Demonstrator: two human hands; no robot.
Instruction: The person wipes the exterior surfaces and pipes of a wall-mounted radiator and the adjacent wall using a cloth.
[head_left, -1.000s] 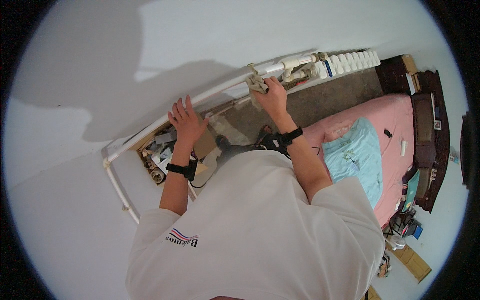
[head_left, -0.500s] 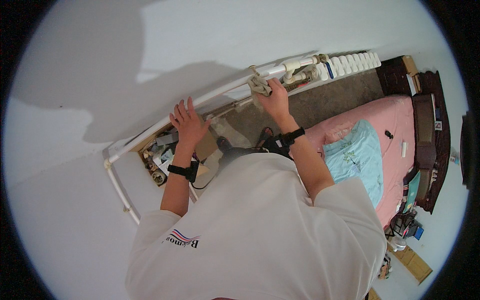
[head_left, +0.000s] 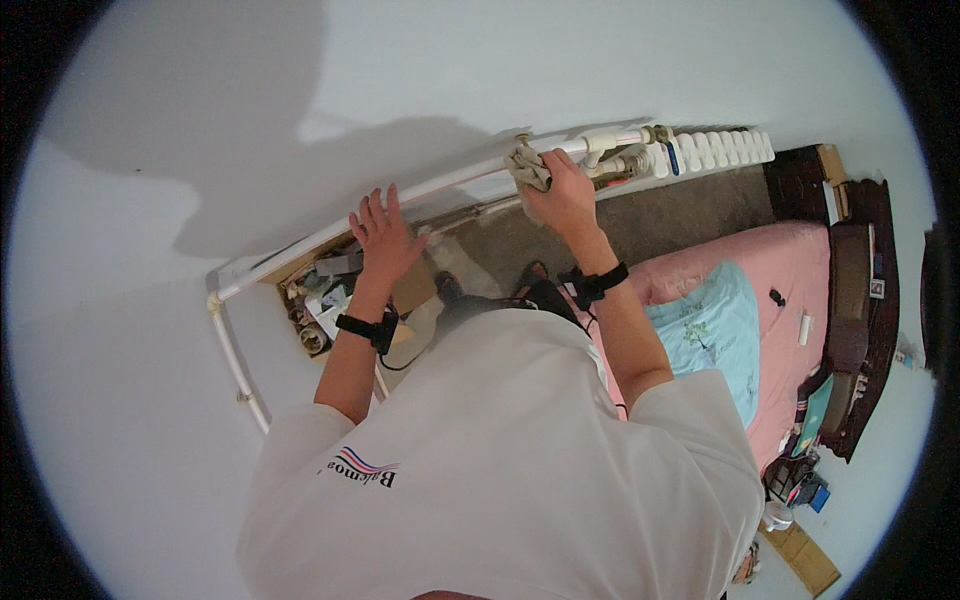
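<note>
A white pipe [head_left: 450,182] runs at a slant along the wall in front of me. My right hand [head_left: 567,203] is closed on a crumpled greyish-beige cloth [head_left: 527,167], pressing it to the pipe just left of a white pipe fitting [head_left: 597,145]. Farther left along the same pipe, my left hand [head_left: 388,243] has its fingers stretched out and holds nothing. Its fingertips are at the pipe; whether they touch it I cannot tell.
Below my left hand stands an open cardboard box [head_left: 412,286] of mixed small things. Right of the fitting are a valve with a blue handle [head_left: 672,157] and a white radiator [head_left: 720,148]. A bed with a pink sheet [head_left: 790,255] and a light-blue cloth [head_left: 715,325] stands at right.
The view has shifted slightly. My right hand stays on the pipe with the cloth, by the same fitting. The fingers of my left hand have come a little closer together.
</note>
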